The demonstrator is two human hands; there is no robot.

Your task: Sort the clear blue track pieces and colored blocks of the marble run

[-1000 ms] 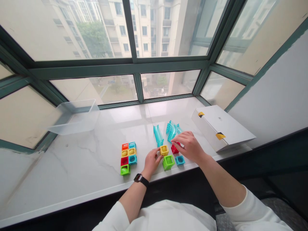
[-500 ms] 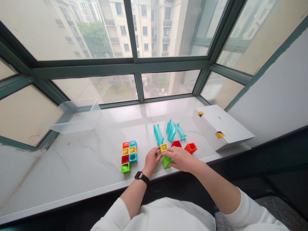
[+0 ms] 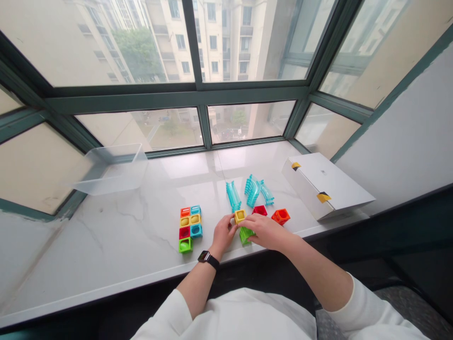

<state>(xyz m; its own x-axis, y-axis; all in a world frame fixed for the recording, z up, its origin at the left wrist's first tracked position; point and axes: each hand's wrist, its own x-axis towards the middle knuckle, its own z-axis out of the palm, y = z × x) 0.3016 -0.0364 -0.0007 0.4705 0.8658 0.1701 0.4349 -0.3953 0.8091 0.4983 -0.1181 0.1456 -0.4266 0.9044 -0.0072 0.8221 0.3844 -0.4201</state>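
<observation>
A yellow hollow block is gripped between both hands above the ledge's front part. My left hand pinches its left side, a black watch on the wrist. From the right, my right hand has its fingertips on the same block. Under the right fingers lies a green block, partly covered by that hand. Just behind the right hand is a red block, partly hidden, and an orange block lies tilted to its right.
Several joined coloured blocks stand left of the hands. Clear blue track pieces, one a curved track, lie behind. A transparent bin is at far left, a white box at right. Windows border the ledge.
Both hands stay at nearly the same spot with the yellow block, which has shifted very slightly left. The other blocks and track pieces have not moved.
</observation>
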